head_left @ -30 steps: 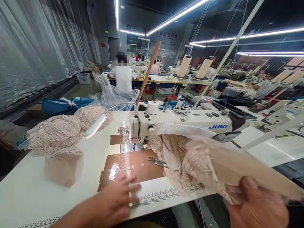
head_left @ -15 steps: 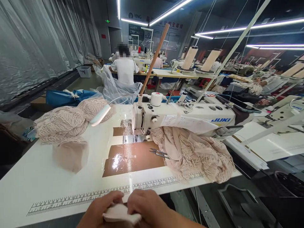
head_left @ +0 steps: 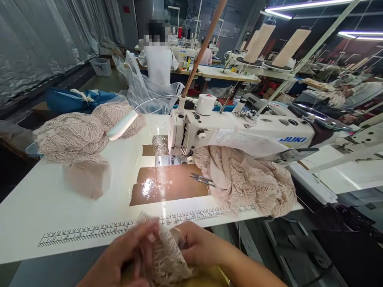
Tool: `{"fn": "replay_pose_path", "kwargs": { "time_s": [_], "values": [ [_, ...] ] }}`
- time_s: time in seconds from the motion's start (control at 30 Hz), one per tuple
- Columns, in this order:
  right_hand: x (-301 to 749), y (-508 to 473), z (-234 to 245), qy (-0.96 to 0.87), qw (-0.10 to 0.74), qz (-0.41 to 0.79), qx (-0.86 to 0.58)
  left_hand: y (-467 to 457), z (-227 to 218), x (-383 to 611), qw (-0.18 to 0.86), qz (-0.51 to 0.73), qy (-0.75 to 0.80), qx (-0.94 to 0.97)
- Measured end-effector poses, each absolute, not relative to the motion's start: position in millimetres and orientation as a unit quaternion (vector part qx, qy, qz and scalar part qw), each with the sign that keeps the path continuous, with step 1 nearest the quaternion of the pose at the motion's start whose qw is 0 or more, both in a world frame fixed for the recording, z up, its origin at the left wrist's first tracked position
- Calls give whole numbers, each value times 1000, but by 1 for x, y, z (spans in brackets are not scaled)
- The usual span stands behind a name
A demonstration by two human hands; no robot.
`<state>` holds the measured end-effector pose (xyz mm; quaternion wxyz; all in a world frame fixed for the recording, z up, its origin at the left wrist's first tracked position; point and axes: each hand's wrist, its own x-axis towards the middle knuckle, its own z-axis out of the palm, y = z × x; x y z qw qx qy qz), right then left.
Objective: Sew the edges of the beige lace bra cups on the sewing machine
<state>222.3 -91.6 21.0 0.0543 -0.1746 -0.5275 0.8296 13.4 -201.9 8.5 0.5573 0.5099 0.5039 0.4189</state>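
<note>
At the near edge of the table, a piece of beige lace fabric (head_left: 169, 255) is bunched between both hands. My left hand (head_left: 131, 247) has its fingers bent round the left side of the lace; they are slightly blurred. My right hand (head_left: 197, 243) pinches the right side of it, thumb and fingers closed. Just beyond the hands stands a white sewing machine (head_left: 239, 127) with a brown taped patch (head_left: 167, 185) before its needle. Thread snips (head_left: 202, 179) lie on that patch, touching a heap of beige lace (head_left: 251, 181) to the right.
Rolled lace bundles (head_left: 70, 135) and a sheer beige piece (head_left: 88, 175) lie on the left of the white table (head_left: 38, 199). A lamp (head_left: 122, 125) on a bent neck hangs over it. A printed ruler (head_left: 86, 231) runs along the front edge. A co-worker (head_left: 157, 63) sits ahead.
Both hands have turned and spread the fabric, so its lace side now shows between them. The view has tipped downward. Snips and heaps stay in place on the table.
</note>
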Motion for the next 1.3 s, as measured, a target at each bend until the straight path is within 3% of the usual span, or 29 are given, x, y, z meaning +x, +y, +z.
{"fn": "replay_pose_path", "kwargs": {
  "time_s": [0.1, 0.27, 0.33, 0.43, 0.53, 0.67, 0.9, 1.03, 1.17, 1.3],
  "values": [
    [214, -93, 22, -450, 59, 882, -127, -170, 16, 9, 498, 369, 548, 563],
    [219, -83, 22, -456, 164, 852, -198, -149, 14, 2, 646, 309, 469, 517],
    [227, -76, 16, -486, 203, 811, -256, -150, 12, -1, 603, 316, 514, 521],
    [233, -69, 8, -569, 218, 737, -292, -148, 11, -4, 459, 347, 579, 577],
    [231, -66, 6, -668, 234, 641, -297, -142, 18, 2, 383, 385, 545, 639],
    [224, -64, 12, -723, 273, 573, -272, -139, 32, 12, 377, 412, 516, 650],
    [223, -53, 19, -704, 272, 605, -253, -125, 23, 17, 444, 387, 533, 608],
    [222, -53, 19, -744, 232, 572, -258, -124, 8, 26, 365, 444, 610, 546],
    [214, -57, 12, -792, 261, 472, -287, -128, 7, 32, 327, 454, 628, 541],
    [213, -54, 9, -724, 296, 523, -337, -130, 16, 35, 313, 456, 648, 524]
  ]
}}
